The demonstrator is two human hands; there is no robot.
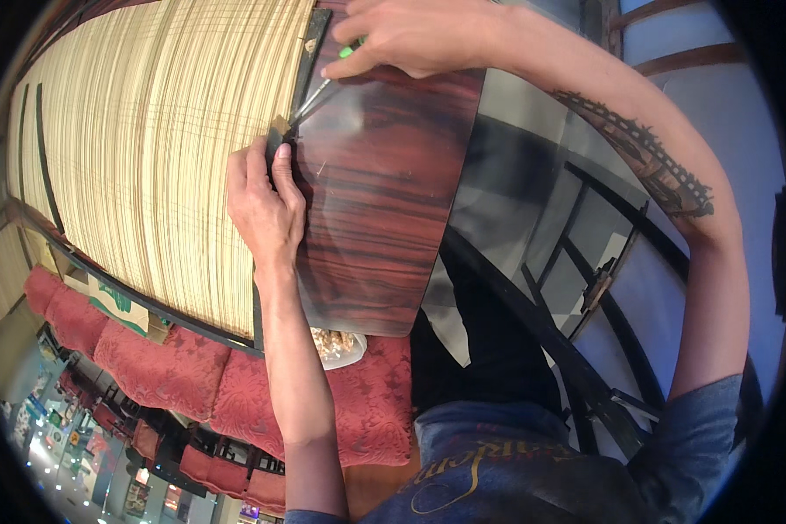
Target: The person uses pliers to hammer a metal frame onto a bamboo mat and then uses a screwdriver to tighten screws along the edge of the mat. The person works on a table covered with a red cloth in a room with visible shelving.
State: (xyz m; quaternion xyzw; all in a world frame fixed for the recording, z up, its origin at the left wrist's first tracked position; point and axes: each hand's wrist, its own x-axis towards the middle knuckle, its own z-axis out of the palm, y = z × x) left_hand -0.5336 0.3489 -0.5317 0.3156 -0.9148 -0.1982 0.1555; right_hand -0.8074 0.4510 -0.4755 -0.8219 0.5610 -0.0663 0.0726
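A panel of thin pale bamboo sticks (166, 113), with a dark edge strip (313, 48) along its right side, lies beside a glossy red-brown wood-grain tabletop (384, 201). My right hand (410, 39) is closed around a screwdriver (310, 102) with a green handle and a slim metal shaft. Its shaft slants down to the left, and the tip meets a small brownish piece (280, 126) at the strip. Just below that spot my left hand (266, 196) pinches the dark strip between thumb and fingers. Whether the tip sits on a screw is too small to tell.
Red patterned upholstered seats (166, 367) run below the panel. A white dish (339, 349) with small bits stands at the tabletop's near edge. Dark metal bars (533, 306) cross at the right. A carton (118, 306) rests behind the seats.
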